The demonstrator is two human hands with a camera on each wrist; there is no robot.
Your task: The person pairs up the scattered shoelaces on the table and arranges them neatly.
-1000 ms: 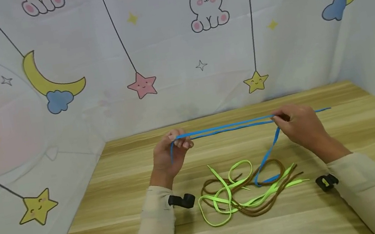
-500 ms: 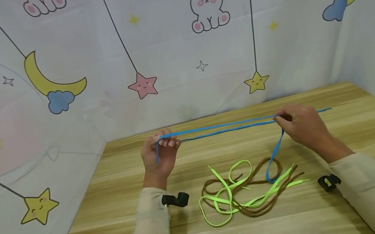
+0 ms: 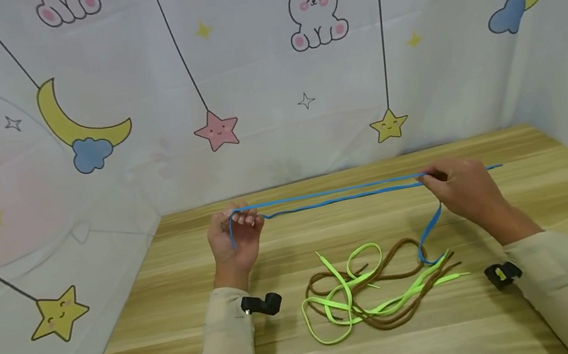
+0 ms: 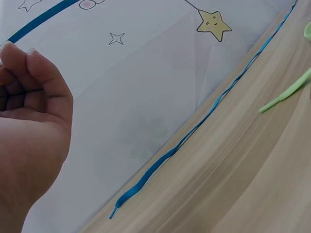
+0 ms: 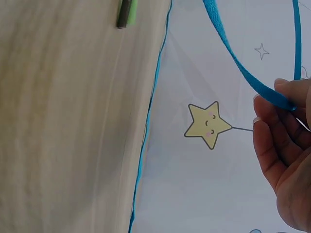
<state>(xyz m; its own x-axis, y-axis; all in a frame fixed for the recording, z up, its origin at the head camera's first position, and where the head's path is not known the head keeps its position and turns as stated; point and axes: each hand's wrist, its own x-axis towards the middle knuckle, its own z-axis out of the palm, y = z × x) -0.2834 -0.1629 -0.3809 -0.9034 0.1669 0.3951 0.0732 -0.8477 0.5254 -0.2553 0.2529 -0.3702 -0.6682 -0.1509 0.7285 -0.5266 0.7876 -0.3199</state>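
Note:
Held up over the table, a flat blue shoelace (image 3: pixel 330 192) runs almost straight between both hands. My left hand (image 3: pixel 235 242) pinches it near one end, and a short length hangs down in front of the palm. At the other side my right hand (image 3: pixel 465 190) grips the lace between thumb and fingers. From there the rest hangs in a bend to the tangled laces below. In the right wrist view the held lace (image 5: pixel 246 75) loops through the pinch. A second blue shoelace (image 4: pixel 150 170) lies along the table's back edge, its tip showing in the left wrist view.
Bright green shoelaces (image 3: pixel 347 290) and brown shoelaces (image 3: pixel 389 326) lie tangled on the wooden table (image 3: pixel 178 352) between the forearms. A white printed cloth (image 3: pixel 257 71) stands behind the table and along its sides. Both wrists wear black camera mounts.
My left hand has moved left and my right hand slightly right, so the held span of blue shoelace is longer. Its hanging bend has shifted right across the tangled laces.

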